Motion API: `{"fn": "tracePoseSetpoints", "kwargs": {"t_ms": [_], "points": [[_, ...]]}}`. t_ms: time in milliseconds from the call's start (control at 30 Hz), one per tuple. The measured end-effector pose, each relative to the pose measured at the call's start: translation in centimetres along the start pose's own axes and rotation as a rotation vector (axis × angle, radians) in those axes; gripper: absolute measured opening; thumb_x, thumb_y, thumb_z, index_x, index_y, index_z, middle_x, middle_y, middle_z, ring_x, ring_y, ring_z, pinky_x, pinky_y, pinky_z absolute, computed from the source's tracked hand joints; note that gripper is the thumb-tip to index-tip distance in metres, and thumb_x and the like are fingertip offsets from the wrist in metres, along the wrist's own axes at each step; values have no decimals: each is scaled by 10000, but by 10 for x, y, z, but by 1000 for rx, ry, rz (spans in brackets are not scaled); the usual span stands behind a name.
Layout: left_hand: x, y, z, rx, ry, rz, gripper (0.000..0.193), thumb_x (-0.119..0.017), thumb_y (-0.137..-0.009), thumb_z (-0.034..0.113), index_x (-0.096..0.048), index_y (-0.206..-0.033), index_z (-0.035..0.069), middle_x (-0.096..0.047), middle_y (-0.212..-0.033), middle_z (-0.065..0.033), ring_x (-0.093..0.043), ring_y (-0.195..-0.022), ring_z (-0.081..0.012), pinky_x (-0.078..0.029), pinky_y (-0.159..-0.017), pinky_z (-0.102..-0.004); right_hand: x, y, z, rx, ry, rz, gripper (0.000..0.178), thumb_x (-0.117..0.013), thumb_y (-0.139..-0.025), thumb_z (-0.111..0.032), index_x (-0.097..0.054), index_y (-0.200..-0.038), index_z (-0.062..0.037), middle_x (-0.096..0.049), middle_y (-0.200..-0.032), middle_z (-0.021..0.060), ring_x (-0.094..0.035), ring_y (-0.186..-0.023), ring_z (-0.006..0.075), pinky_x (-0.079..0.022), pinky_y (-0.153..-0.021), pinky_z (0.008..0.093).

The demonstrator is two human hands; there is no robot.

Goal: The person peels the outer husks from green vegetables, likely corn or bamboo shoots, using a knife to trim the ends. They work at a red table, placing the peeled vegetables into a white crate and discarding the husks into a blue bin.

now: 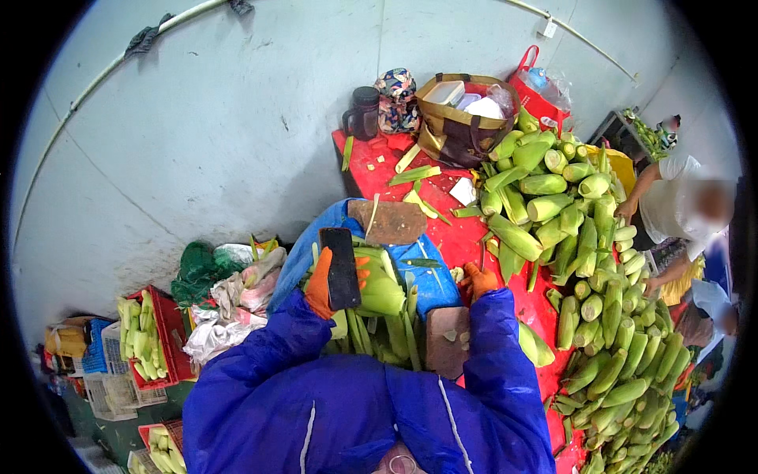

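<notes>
The person's left hand [320,283], in an orange glove, was closed around the handle of a black cleaver [342,268], blade held flat and pointing away from the body. Just right of the blade sat a green corn ear [379,292], husk on, resting over the blue bin [430,276] in front of the person. Below it hung a bunch of long husk leaves [379,336].

The right hand [478,280], also orange-gloved, rested on the red table [371,170] edge near the bin; whether it gripped anything could not be told (fingers mostly hidden by the blue sleeve [493,347]).

A brown chopping board [391,223] lay on the far rim of the bin. A big pile of corn [584,261] covered the right side of the table, running toward the lower right. A brown bag [462,118] and a dark mug [363,113] stood at the far end. A red crate [162,340] with trimmed corn stood on the floor at left. Another person [671,209] in a white shirt reached toward the pile from the right.
</notes>
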State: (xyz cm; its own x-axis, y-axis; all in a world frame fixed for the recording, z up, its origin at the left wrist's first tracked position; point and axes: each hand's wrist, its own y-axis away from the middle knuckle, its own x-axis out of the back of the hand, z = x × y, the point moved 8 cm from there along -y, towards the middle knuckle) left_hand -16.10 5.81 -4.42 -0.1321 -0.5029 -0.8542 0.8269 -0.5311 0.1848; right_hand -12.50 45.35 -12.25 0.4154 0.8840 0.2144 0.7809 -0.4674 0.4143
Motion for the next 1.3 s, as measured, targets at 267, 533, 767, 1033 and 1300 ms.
{"fn": "tracePoseSetpoints", "kwargs": {"t_ms": [267,533,767,1033,1300], "points": [[3,-58,54,72,232,-268,775,-367,-897,686,-386,-1426,120,-403,-1442,-205,-530,-1179,-377,-491,-904,-514,-8,85,-79,150,49,193,291,-643,-887,-322,-691,-883,-36,-607,-573,63,-450,-381,111,-320,-359,267],[7,-103,75,208,373,-335,778,-337,-876,722,-394,-1430,178,-440,-1420,-195,-539,-1178,-369,-498,-892,-503,-19,163,-71,178,17,305,389,-615,-917,-356,-657,-1074,-2,-639,-648,83,-388,-376,82,-278,-361,234],[8,-127,70,308,232,-356,937,-329,-799,813,-339,-1458,146,-452,-1383,-245,-531,-1173,-406,-431,-980,-520,-33,175,-22,6,8,322,382,-571,-940,-377,-694,-1054,-33,-638,-646,73,-429,-382,88,-331,-354,233],[2,-153,66,377,233,-405,961,-313,-804,810,-340,-1450,99,-436,-1384,-274,-526,-1173,-404,-416,-1002,-509,-40,157,-8,-57,27,307,317,-602,-922,-323,-702,-1001,-33,-603,-630,50,-430,-384,101,-328,-374,258],[13,-193,60,394,143,-299,836,-385,-867,706,-415,-1366,36,-507,-1293,-287,-575,-1077,-408,-450,-973,-511,-42,151,-1,-172,66,340,235,-592,-931,-263,-706,-947,-58,-540,-550,7,-433,-401,90,-328,-387,255]]}}
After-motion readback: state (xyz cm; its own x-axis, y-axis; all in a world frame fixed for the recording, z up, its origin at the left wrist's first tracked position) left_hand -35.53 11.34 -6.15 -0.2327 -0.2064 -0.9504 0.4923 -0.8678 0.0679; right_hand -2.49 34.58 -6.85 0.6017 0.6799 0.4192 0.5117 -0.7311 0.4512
